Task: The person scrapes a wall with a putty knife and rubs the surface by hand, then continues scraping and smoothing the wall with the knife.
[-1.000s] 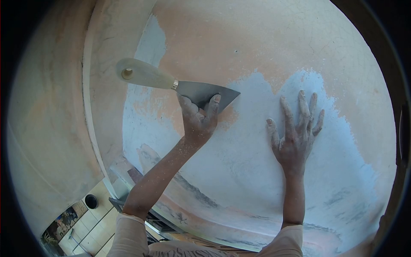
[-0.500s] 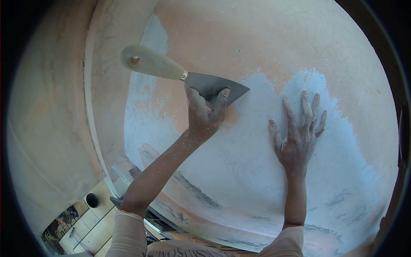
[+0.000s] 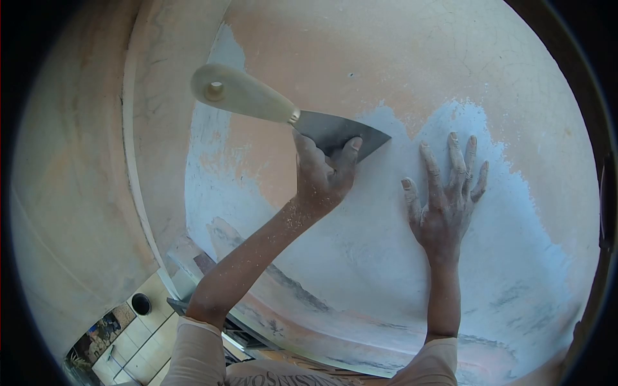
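A putty knife (image 3: pixel 344 128) with a pale handle is gripped by its metal blade in my left hand (image 3: pixel 327 170). Its handle points up and to the left, and the blade's right corner is at the wall, on the edge of a bluish-white patch. Dust speckles my left wrist and forearm. My right hand (image 3: pixel 445 199), its fingers spread and whitened with dust, lies flat on the wall (image 3: pixel 380 225) over the white area. Peach-coloured wall shows above and to the left of the white patch.
A second wall face (image 3: pixel 71 161) meets this one at a corner on the left. Below left, a black bucket (image 3: pixel 141 303) stands on the tiled floor (image 3: pixel 138 338). A dark frame (image 3: pixel 595 276) runs down the right side.
My left hand has moved a little to the right with the putty knife, its blade sliding along the wall. My right hand has stayed in nearly the same place.
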`<state>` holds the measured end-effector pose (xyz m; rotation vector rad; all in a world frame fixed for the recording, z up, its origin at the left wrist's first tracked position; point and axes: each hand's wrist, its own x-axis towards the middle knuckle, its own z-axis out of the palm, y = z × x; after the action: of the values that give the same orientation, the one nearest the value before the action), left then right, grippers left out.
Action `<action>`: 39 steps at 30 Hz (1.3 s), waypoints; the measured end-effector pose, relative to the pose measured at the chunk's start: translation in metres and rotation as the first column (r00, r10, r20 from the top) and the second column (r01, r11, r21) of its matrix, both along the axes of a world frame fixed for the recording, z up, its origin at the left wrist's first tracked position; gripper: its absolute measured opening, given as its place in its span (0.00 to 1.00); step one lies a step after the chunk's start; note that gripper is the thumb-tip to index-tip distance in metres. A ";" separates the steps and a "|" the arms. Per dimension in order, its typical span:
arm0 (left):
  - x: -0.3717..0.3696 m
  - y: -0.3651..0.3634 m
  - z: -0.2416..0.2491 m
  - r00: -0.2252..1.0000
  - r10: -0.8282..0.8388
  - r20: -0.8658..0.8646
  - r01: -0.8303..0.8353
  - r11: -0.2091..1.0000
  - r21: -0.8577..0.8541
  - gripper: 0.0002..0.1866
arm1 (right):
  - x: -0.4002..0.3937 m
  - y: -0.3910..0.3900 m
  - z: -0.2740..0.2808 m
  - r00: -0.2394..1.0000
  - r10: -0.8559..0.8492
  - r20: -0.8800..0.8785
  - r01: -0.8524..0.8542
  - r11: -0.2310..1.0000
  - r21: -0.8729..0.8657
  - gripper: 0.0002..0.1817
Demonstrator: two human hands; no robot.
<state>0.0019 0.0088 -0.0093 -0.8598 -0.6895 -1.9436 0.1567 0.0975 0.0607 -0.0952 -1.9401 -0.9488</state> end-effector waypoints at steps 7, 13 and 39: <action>0.003 -0.006 0.014 0.924 -0.277 0.262 0.284 0.959 0.014 0.38 | 0.002 0.004 0.000 0.997 0.082 -0.002 -0.082 0.996 -0.029 0.30; 0.013 0.014 0.005 0.924 -0.321 0.209 0.329 0.944 -0.008 0.37 | 0.002 0.009 0.000 0.972 0.234 -0.034 -0.236 0.970 -0.055 0.32; 0.006 0.006 -0.070 0.986 0.055 0.159 -0.030 0.988 -0.154 0.44 | 0.002 0.006 -0.001 0.985 0.169 -0.032 -0.169 0.986 0.002 0.32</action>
<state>0.0075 0.0143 -0.0788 -0.7764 -0.9551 -1.9569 0.1586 0.1038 0.0594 0.0530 -1.8867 -0.8294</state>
